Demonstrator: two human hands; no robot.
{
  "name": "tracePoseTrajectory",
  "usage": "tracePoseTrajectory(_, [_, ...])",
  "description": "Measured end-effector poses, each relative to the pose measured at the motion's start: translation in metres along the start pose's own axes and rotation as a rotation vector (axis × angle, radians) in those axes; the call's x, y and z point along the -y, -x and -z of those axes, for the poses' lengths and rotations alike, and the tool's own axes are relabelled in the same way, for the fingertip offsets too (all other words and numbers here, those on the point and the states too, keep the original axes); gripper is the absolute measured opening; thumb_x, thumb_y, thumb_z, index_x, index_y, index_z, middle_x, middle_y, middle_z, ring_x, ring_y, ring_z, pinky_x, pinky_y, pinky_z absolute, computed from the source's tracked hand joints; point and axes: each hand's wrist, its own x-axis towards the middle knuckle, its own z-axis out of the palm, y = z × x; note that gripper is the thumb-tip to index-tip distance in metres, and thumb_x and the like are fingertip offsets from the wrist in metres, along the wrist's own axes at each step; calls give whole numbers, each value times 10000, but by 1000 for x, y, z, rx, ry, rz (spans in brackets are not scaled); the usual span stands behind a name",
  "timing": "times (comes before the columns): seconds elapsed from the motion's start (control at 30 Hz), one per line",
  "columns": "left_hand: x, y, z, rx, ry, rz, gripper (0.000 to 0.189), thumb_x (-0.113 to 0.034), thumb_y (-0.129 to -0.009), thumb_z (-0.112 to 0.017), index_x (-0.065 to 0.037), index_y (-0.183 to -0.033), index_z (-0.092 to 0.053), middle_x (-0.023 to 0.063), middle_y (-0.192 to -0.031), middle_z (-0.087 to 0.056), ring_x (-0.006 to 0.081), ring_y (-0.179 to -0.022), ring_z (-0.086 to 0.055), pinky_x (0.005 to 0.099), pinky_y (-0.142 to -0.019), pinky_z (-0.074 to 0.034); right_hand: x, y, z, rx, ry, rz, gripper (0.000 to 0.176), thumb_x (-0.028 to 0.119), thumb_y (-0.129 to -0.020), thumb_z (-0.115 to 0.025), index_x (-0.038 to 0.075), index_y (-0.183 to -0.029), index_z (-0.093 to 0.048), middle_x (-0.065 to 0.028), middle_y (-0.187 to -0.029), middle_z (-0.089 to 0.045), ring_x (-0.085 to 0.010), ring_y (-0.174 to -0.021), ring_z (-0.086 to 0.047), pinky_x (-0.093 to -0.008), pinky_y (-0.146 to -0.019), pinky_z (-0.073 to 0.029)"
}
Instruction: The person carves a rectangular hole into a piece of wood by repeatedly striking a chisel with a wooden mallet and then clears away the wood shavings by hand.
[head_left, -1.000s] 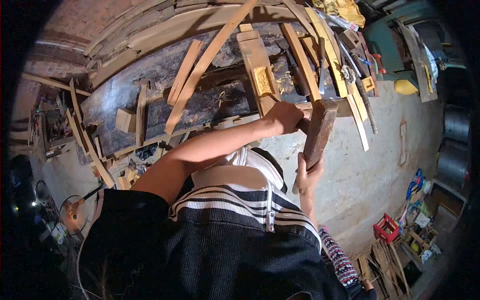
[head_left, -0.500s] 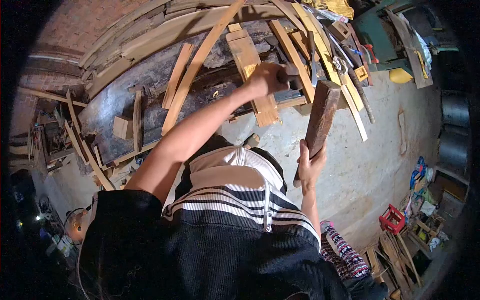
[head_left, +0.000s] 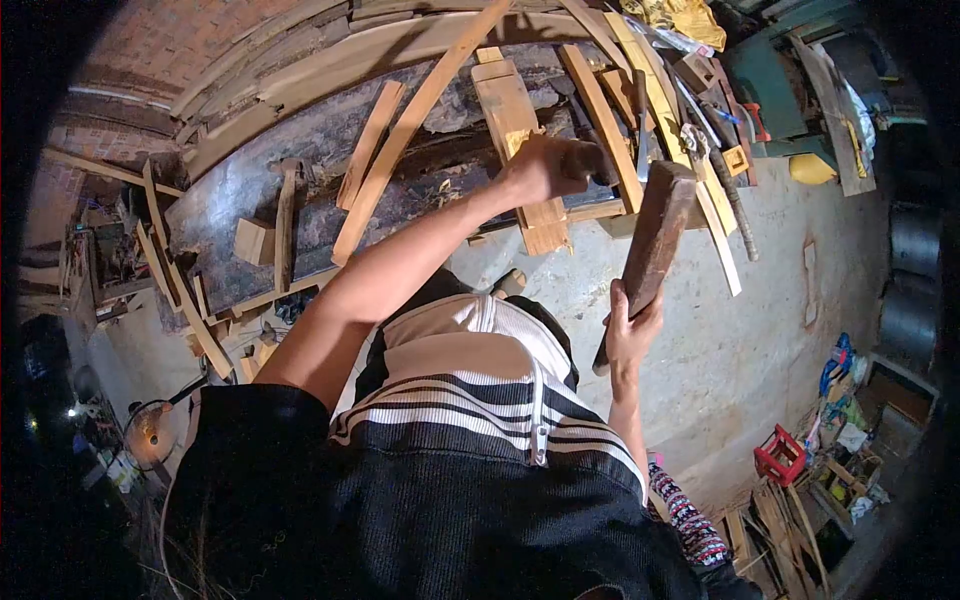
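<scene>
My left hand [head_left: 545,170] is closed round a chisel [head_left: 590,160]; only its dark, round handle end shows, and the blade is hidden. Beneath that hand lies a light wooden board [head_left: 505,95], set across the front edge of the workbench, with shavings [head_left: 522,140] beside my fingers. My right hand [head_left: 634,325] grips a wooden mallet [head_left: 660,225], a heavy dark rectangular block with a narrower handle end below the hand. The mallet is held up in the air to the right of the chisel, apart from it.
The dark workbench [head_left: 225,240] carries long wooden strips [head_left: 420,130], a hammer [head_left: 287,210] and a small wood block [head_left: 254,241]. More planks and tools lie at its right end. A red crate [head_left: 780,455] stands on the concrete floor, near another person's patterned trouser leg [head_left: 690,515].
The whole view has shifted slightly, so the bench appears farther right. Both hands keep their grips, the left still at the board and the right still holding the mallet raised.
</scene>
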Motion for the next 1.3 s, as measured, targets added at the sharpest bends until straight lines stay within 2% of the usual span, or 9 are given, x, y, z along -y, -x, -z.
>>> tracePoseTrajectory(0.13, [-23, 13, -11, -156, 333, -321, 346, -267, -738, -780, -78, -1012, -690, 148, -812, -704, 246, -728, -706, 351, -678, -542, 15, 0, -3, -43, -149, 185, 524, 170, -821, -739, -45, -1249, -528, -177, -995, -667, -244, -946, -635, -354, -852, -485])
tracePoseTrajectory(0.2, [-33, 20, -17, -269, 172, -420, 328, -318, -762, -760, -104, -1004, -702, 145, -820, -709, 270, -727, -702, 360, -678, -546, 2, -10, -11, -40, -86, 271, 484, 174, -791, -760, -34, -1174, -550, -179, -925, -683, -235, -853, -659, -348, -780, -508])
tracePoseTrajectory(0.27, [-38, 13, -22, 244, -232, -54, 307, -331, -755, -768, -141, -989, -707, 119, -781, -698, 325, -722, -678, 414, -674, -542, 33, -15, -13, 91, 272, 116, 432, 191, -779, -781, -9, -1090, -559, -170, -822, -679, -221, -769, -667, -352, -710, -516])
tracePoseTrajectory(0.4, [-39, 27, -25, -18, 54, -235, 337, -382, -753, -756, -135, -978, -712, 136, -837, -699, 321, -765, -681, 411, -691, -539, 15, -3, -6, 19, 29, 105, 397, 197, -798, -767, -8, -1053, -542, -222, -757, -630, -245, -709, -654, -371, -668, -511])
tracePoseTrajectory(0.47, [-43, 27, -28, 24, 115, -223, 303, -341, -768, -740, -127, -980, -710, 134, -860, -704, 329, -766, -681, 417, -694, -545, 6, -1, -8, -87, -1, 261, 381, 182, -802, -759, -10, -1045, -536, -235, -751, -611, -237, -691, -633, -361, -662, -505])
tracePoseTrajectory(0.53, [-54, 20, -32, 406, -401, 5, 241, -260, -763, -735, -111, -949, -698, 141, -849, -697, 338, -767, -679, 431, -692, -542, 23, -4, -9, 46, 122, 298, 381, 156, -794, -760, -11, -1053, -536, -230, -756, -618, -223, -704, -635, -355, -669, -507])
tracePoseTrajectory(0.73, [-53, 30, -39, 124, -117, -274, 239, -278, -769, -693, -78, -900, -673, 155, -838, -682, 355, -790, -678, 461, -672, -543, 2, 9, -4, -27, -18, 164, 367, 169, -803, -756, -21, -1017, -526, -204, -682, -606, -182, -605, -605, -341, -573, -488])
tracePoseTrajectory(0.97, [-66, 6, -14, 342, -172, 16, 245, -338, -774, -711, -151, -932, -711, 114, -870, -713, 307, -811, -700, 429, -745, -560, 6, 5, -1, -16, 162, 227, 360, 202, -813, -768, -24, -972, -537, -204, -707, -630, -183, -612, -600, -353, -595, -497])
tracePoseTrajectory(1.3, [8, -8, 7, -17, 90, 24, 267, -311, -774, -752, -77, -897, -712, 110, -822, -721, 172, -764, -689, 356, -737, -543, -12, -1, -6, 16, 20, 135, 391, 191, -851, -728, -8, -1144, -561, -35, -713, -603, -102, -519, -544, -268, -455, -451])
